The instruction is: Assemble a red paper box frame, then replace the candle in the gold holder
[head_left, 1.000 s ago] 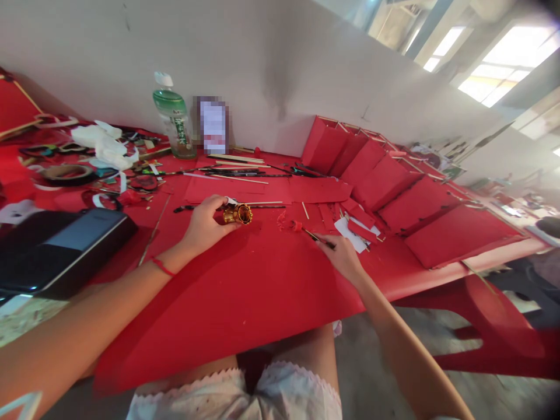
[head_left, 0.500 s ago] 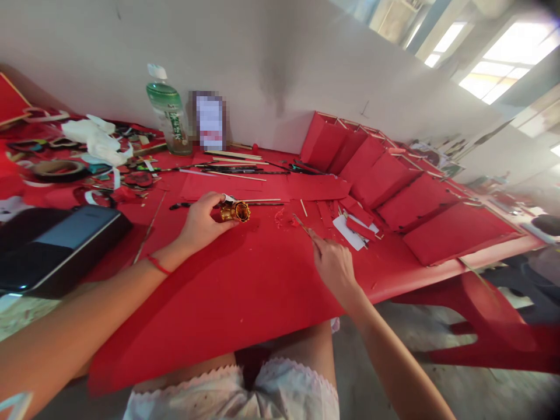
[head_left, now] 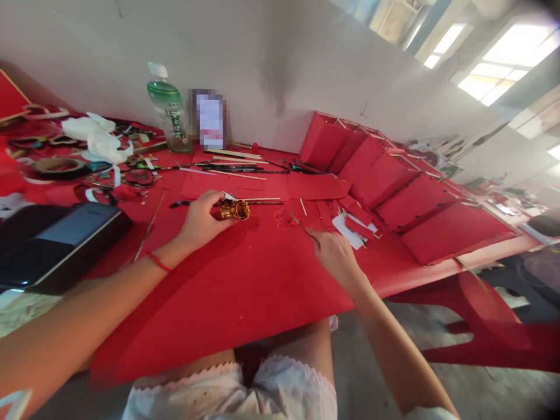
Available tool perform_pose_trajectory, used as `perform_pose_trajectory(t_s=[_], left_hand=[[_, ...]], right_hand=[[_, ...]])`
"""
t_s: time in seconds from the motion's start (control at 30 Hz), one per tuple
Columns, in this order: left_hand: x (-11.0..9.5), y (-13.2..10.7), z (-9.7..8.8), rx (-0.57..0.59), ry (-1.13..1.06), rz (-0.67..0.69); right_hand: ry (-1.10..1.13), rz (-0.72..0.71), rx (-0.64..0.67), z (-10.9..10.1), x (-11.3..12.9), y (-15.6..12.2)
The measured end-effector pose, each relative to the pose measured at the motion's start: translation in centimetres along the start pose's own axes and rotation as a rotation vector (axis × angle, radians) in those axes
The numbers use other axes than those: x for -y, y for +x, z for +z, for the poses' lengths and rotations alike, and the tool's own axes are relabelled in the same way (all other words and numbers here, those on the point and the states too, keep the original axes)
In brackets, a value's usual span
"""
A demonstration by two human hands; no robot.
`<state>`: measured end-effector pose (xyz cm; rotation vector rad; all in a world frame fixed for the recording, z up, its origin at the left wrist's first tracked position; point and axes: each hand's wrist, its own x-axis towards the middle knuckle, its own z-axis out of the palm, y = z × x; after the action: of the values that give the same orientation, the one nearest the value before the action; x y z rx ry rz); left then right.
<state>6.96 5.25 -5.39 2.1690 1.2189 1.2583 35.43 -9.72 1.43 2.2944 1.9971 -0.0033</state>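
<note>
Pinched between the thumb and fingers of my left hand (head_left: pixel 203 219) is a small shiny gold cup-like piece (head_left: pixel 235 210), its flared opening tilted toward the right. My right hand (head_left: pixel 335 255) is closed around a thin stick-like tool (head_left: pixel 301 224), whose far tip reaches down to the red table. Beside that tip lies a small patch of red crumbs or shavings (head_left: pixel 280 218). The exact kind of tool is too small to make out.
Red box-like panels (head_left: pixel 420 201) stand in a row at the right. White paper (head_left: pixel 349 232) lies before them. Sticks and brushes (head_left: pixel 236 169) lie at the back, near a bottle (head_left: pixel 170 114) and a propped phone (head_left: pixel 211 119). A black device (head_left: pixel 61 245) sits left, near tape (head_left: pixel 60 168).
My right hand and its tool have shifted very slightly. My left hand keeps the gold piece in almost the same place.
</note>
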Motion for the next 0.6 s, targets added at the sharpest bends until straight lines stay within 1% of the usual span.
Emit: perform_pose_trajectory(t_s=[0.3,0.6], left_hand=[[0.2,0.0,0.2,-0.004,-0.001,-0.018],[0.1,0.0,0.1,0.001,0.0,0.005]], right_hand=[[0.007,-0.105,0.059,-2.4,-0.4,1.2],[-0.014,-0.116,0.088,-2.9,-0.4,1.6]])
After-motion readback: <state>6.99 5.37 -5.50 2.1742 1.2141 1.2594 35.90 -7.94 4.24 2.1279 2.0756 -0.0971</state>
